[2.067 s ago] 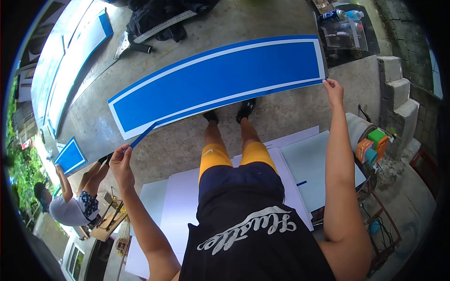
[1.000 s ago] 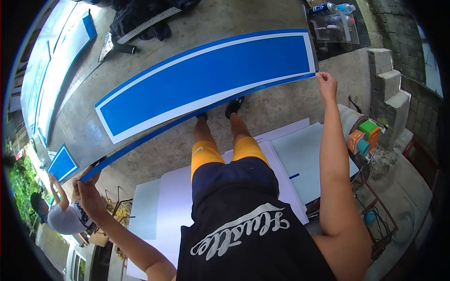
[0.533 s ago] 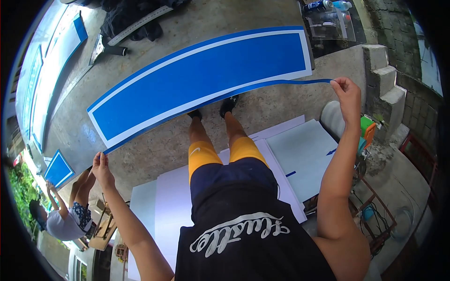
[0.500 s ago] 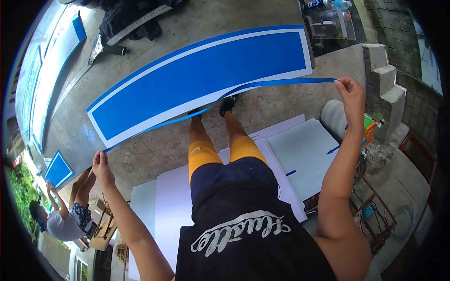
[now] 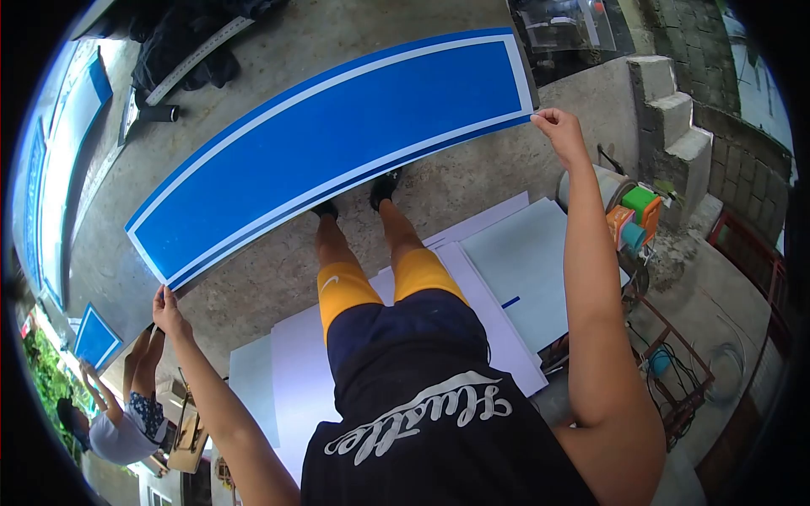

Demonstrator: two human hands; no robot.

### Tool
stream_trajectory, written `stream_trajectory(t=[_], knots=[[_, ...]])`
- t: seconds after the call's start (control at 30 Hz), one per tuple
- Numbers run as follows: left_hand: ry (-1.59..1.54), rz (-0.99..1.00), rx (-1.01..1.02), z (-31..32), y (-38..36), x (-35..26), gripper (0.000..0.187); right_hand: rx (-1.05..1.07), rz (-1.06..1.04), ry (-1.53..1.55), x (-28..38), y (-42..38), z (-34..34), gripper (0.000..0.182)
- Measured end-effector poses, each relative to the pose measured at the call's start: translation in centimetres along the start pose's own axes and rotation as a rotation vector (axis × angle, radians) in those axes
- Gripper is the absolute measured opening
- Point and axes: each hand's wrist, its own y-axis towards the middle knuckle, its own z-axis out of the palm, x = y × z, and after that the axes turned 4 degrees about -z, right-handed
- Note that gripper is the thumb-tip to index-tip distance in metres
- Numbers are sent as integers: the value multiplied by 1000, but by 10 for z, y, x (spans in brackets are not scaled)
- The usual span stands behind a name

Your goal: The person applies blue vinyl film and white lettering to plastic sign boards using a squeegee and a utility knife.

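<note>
Left grip and right grip are both pinched at the fingertips, with one end of a narrow blue strip held in each. By these two grips the strip is stretched along the lower edge of a long blue panel, from the panel's near left corner at the left grip to its near right corner at the right grip. A white border is shown inside the panel's edges, and the panel is carried flat by a grey table, beyond and between the grips.

Farther out, past the left grip, a black-handled tool, a ruler and a dark cloth are laid. To the left of that grip, a small blue piece with a white border is touched by the hand of another person. On the body side of both grips, a white sheet and a grey sheet are spread, the latter marked by a short blue scrap. Right of the right grip, an orange-and-green object is placed, with concrete steps seen beyond it.
</note>
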Motion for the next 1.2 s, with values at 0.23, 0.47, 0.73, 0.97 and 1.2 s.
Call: stream_trajectory(t=[0.23, 0.47, 0.73, 0.97, 1.2], knots=[[102, 19, -43, 6, -9, 5, 32, 19, 20, -19, -2, 6, -2, 23], [136, -15, -48, 2, -1, 10, 31, 17, 29, -10, -8, 7, 0, 22], [194, -40, -91, 1, 1, 10, 31, 39, 49, 47, -9, 9, -2, 23], [460, -34, -334, 22, -4, -10, 36, 34, 48, 76, -1, 4, -3, 22], [587, 565, -198, 233, -130, -183, 39, 67, 52, 94, 5, -5, -13, 22]])
